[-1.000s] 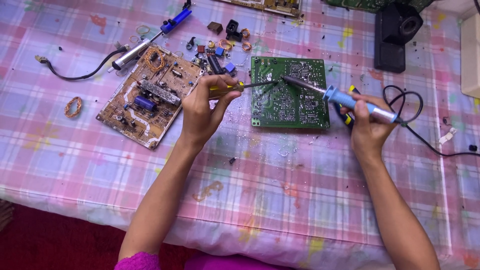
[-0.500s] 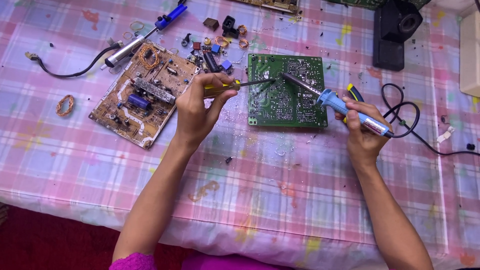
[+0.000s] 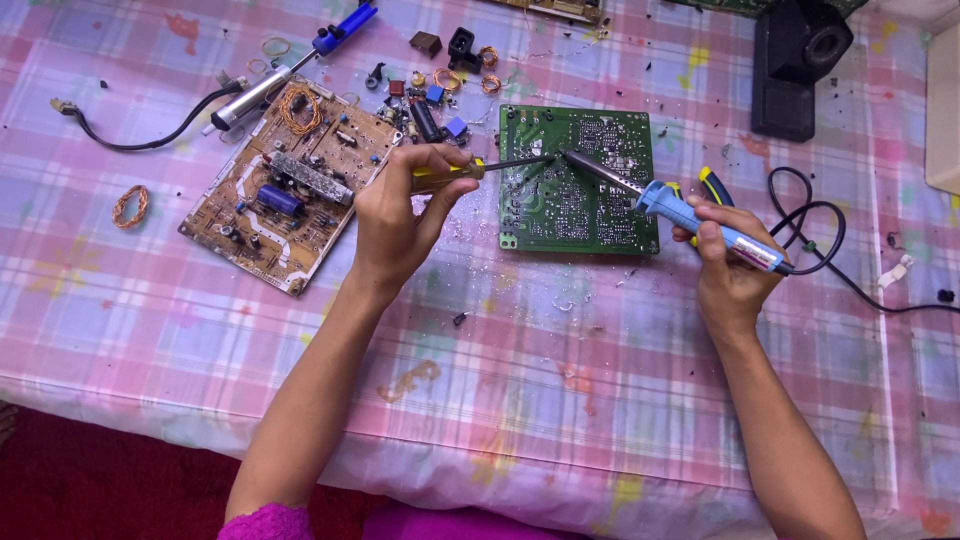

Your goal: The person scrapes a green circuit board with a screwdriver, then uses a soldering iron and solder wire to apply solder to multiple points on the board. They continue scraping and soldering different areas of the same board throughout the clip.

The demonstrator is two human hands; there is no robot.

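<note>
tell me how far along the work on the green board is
Done: loose small parts lie piled above the brown circuit board. In hand: the right hand holds the blue-handled soldering iron and the left hand a yellow-handled screwdriver, tips meeting on the green circuit board. What remains cannot be told.

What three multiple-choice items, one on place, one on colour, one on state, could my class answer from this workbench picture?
1. Where does the soldering iron tip rest?
A on the green circuit board
B on the brown circuit board
C on the black box

2. What colour is the screwdriver handle?
A red
B yellow
C white

3. What is the right hand doing?
A lying flat
B gripping the iron
C holding pliers

Answers: 1 A, the tip meets the green board; 2 B, yellow shows in the left hand; 3 B, fingers wrap the blue handle.
</note>
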